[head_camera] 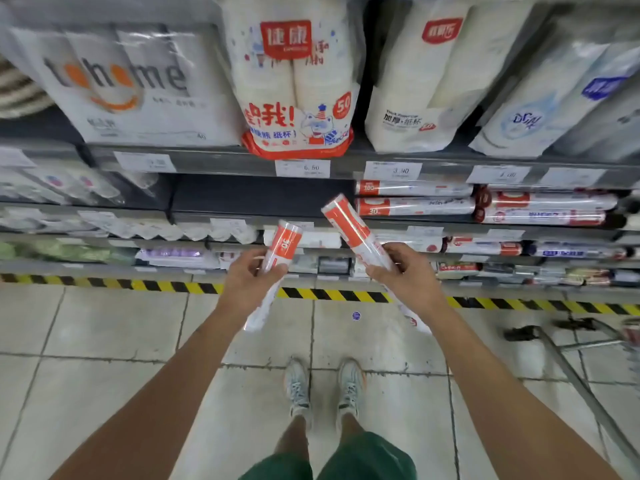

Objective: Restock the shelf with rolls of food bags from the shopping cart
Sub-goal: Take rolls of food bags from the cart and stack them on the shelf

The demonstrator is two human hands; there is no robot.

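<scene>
My left hand grips a white roll of food bags with an orange band, held upright and tilted slightly right. My right hand holds a second, similar roll, slanted up to the left. Both rolls point toward the shelf, whose middle bay in front of me is dark and bare. To its right, matching rolls lie stacked on their sides. The shopping cart shows only as a metal frame at the right edge.
Packs of paper cups fill the shelf above, with price tags along its lip. Lower shelves hold more rolls and packets. A yellow-black hazard strip runs along the shelf base on the tiled floor. My feet stand between the arms.
</scene>
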